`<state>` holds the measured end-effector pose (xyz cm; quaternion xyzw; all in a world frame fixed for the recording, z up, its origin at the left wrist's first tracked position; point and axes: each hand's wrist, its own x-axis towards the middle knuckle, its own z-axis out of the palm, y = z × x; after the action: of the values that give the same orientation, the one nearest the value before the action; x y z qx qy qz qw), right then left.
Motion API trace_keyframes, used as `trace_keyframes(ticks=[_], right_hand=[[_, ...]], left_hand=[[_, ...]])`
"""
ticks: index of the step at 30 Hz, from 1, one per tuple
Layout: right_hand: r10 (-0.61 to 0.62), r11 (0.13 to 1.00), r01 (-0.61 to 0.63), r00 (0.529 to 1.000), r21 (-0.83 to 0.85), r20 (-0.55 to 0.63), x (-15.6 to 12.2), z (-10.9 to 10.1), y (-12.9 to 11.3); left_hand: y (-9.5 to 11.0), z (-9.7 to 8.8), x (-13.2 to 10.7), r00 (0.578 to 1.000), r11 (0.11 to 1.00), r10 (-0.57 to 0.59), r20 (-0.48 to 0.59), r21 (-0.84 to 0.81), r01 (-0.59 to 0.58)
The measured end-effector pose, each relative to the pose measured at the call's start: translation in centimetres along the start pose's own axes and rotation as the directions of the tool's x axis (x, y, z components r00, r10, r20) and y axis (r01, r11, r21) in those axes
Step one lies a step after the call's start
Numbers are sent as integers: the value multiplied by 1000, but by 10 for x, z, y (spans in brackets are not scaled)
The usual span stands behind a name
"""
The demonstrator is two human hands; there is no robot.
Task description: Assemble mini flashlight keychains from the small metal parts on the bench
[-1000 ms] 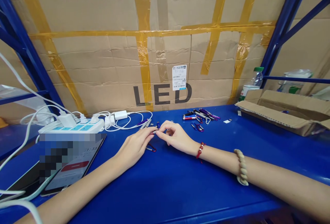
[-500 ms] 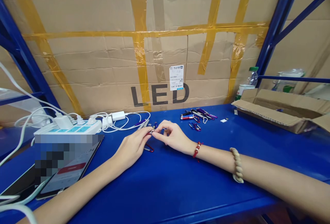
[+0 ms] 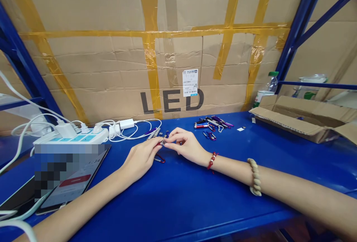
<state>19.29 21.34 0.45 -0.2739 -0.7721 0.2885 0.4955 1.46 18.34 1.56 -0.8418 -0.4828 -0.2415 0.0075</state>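
We hold a small red metal piece [image 3: 160,144] clamped at the tip of our left hand [image 3: 141,158]; our right hand [image 3: 188,145] pinches the piece's silvery end; beneath lies a blue tabletop [image 3: 178,205]; a taped cardboard panel [image 3: 122,71] stands behind, between blue metal posts [image 3: 298,26].

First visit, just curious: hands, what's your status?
Left hand: holding small red-and-silver metallic piece. Right hand: fingertips at its silver end. Red looped carabiner nearby.

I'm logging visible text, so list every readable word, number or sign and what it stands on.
"LED": on the large cardboard.
"1:34": on the screen at left, perhaps only partly visible.
Red bar there: too small to read.
White label on cardboard: too small.
Bottle label: too blurred.
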Motion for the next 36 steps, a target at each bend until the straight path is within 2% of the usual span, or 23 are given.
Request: trace_keyframes(ticks=[14,19,24,36], right_hand=[[-11,999,9,999,-46,-34,-1,-1,-1],[-12,999,12,1000,-45,-10,-1,-1,-2],[1,1000,-1,1000,-8,19,-1,-2,0],[-49,998,46,993,35,106,-3,-4,-1]], left_hand=[[0,-1,-1,1000,999,17,-18,35,-16],[2,-3,-1,999,998,26,47,-56,-23],[2,-3,-2,995,988,-9,95,-153,23],[1,-1,-7,993,990,102,59,-105,-96]])
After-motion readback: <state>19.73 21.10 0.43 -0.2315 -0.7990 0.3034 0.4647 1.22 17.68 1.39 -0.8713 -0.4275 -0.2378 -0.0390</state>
